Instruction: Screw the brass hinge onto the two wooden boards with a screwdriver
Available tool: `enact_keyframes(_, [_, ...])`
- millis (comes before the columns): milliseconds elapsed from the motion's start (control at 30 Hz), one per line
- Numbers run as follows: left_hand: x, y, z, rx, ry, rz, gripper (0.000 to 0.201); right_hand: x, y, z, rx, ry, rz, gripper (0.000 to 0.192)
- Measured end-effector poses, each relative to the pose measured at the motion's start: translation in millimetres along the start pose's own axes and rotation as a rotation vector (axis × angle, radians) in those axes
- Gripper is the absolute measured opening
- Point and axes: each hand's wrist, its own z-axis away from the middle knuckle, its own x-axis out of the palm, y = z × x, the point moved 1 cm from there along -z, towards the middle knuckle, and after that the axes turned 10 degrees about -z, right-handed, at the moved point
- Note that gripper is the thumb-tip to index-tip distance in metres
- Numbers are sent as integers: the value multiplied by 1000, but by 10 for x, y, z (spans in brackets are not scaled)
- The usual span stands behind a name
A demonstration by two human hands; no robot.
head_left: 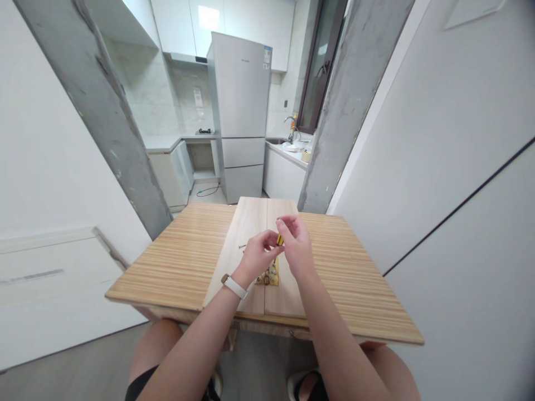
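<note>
We pinch a small yellow-and-black tool (280, 240) between the fingers of our left hand (258, 254) and right hand (295, 245), above the pale boards (251, 223) on the counter (184, 262) (it looks light, stiff, easy to drop).

The worktop (175, 262) is light wood with fine brown stripes; two paler, plain boards (251, 234) lie along its middle. A small yellow-and-black tool (280, 240) shows between the fingers. The wristband (234, 287) is white. The fridge (242, 111) is pale grey.
</note>
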Motion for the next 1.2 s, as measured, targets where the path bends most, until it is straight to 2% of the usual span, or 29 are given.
enact_keyframes(133, [11, 60, 24, 17, 104, -145, 6, 160, -48, 264, -17, 75, 145, 29])
enact_keyframes(267, [50, 112, 50, 24, 160, -150, 16, 320, -59, 361, -26, 145, 258, 20])
enact_keyframes(400, [33, 153, 81, 51, 113, -106, 13, 335, 32, 254, 34, 206, 169, 30])
enact_keyframes(500, [-30, 137, 93, 44, 4, -70, 44, 255, 100, 103, 125, 183, 11, 42])
enact_keyframes(567, [-64, 106, 86, 42, -62, -32, 56, 183, 116, -13, 177, 120, -48, 50])
enact_keyframes(600, [-71, 87, 78, 43, -87, 2, 55, 149, 115, -71, 199, 64, -66, 54])
enact_keyframes(733, [-33, 27, 32, 53, -168, 207, 37, 49, 95, -250, 320, -268, -166, 65])
enact_keyframes(833, [9, 6, 4, 55, -209, 291, 28, -3, 81, -284, 360, -373, -222, 66])
enact_keyframes(933, [6, 0, -10, 32, -199, 263, 25, -37, 62, -233, 291, -339, -181, 59])
enact_keyframes(1067, [-28, -10, -17, -13, -160, 199, 36, -54, 16, -106, 78, -150, -62, 30])
enact_keyframes(1200, [-40, -28, -18, 5, -65, 47, 12, -15, -29, 17, 2, 17, -60, 24])
